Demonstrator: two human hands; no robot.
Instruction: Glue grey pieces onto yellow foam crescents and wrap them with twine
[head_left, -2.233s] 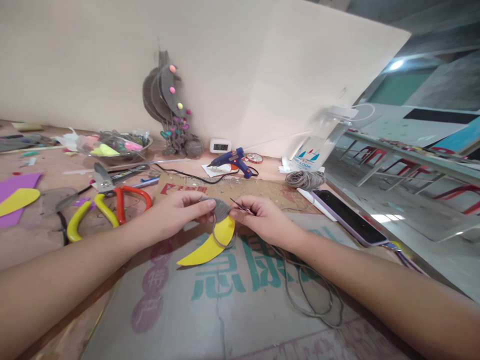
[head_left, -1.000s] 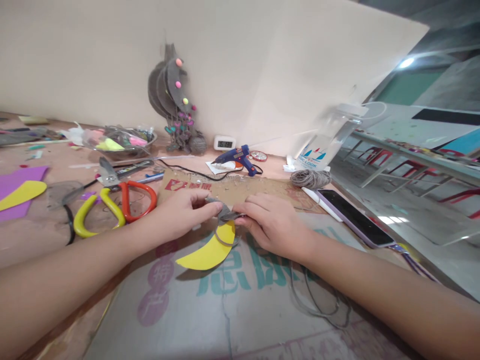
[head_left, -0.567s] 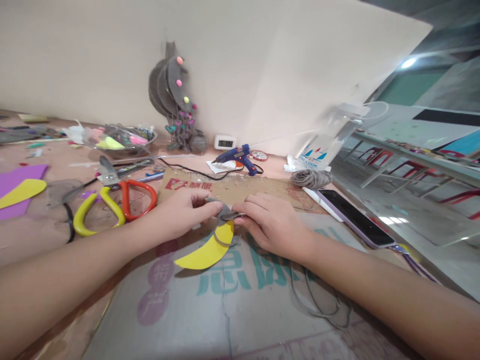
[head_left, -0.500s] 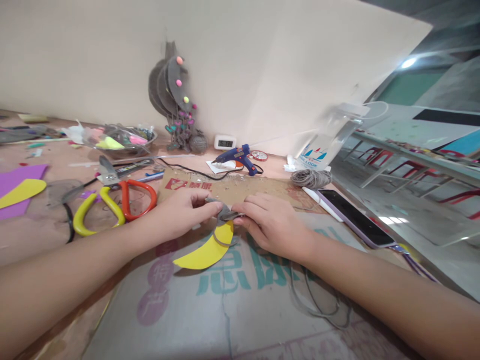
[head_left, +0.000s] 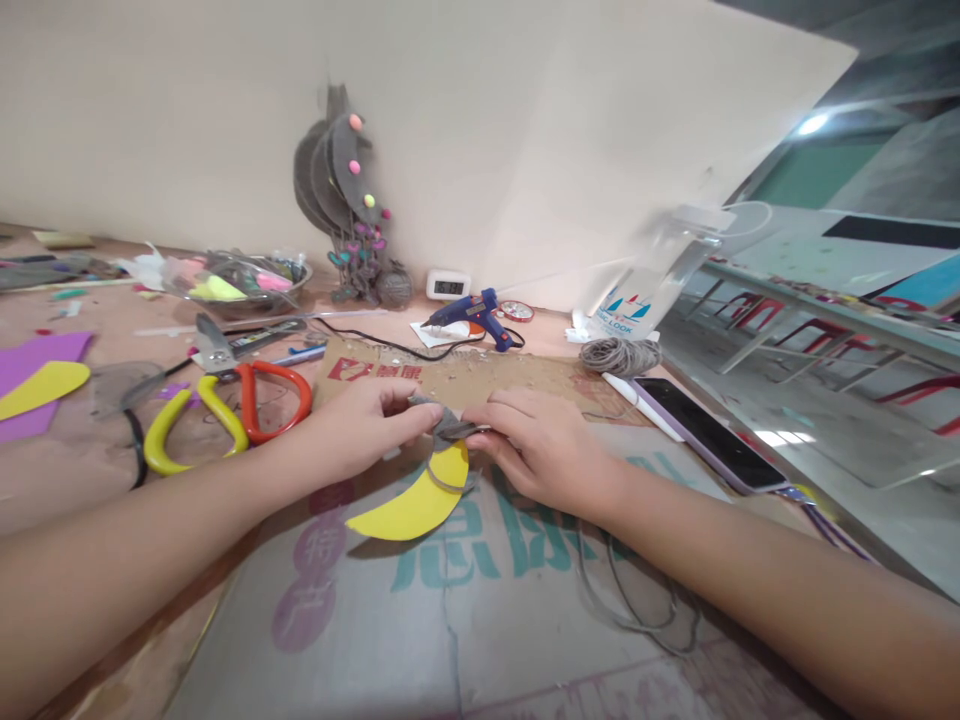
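Note:
A yellow crescent-shaped cutout [head_left: 412, 505] hangs tilted between my hands, its lower tip pointing left. Grey cord [head_left: 448, 428] covers its upper end, and one loose strand loops across the yellow part. My left hand [head_left: 379, 418] is closed, thumb and fingers pinching the cord-covered end. From the other side my right hand [head_left: 536, 440] pinches the grey cord close to the cutout, its fingertips partly hiding it. Slack cord [head_left: 637, 605] trails in loops below my right forearm, over the cardboard [head_left: 360, 620].
Scissors [head_left: 199, 425] with yellow and red handles lie left. A blue glue gun [head_left: 480, 315], a small clock [head_left: 448, 285] and a grey crescent ornament [head_left: 330, 170] stand behind. At right are a cord ball [head_left: 621, 355], a clear jug [head_left: 652, 280] and a phone [head_left: 709, 430].
Both hands keep nearly the same grip and place. The whole view has shifted very slightly; the cutout and cord show hardly any movement.

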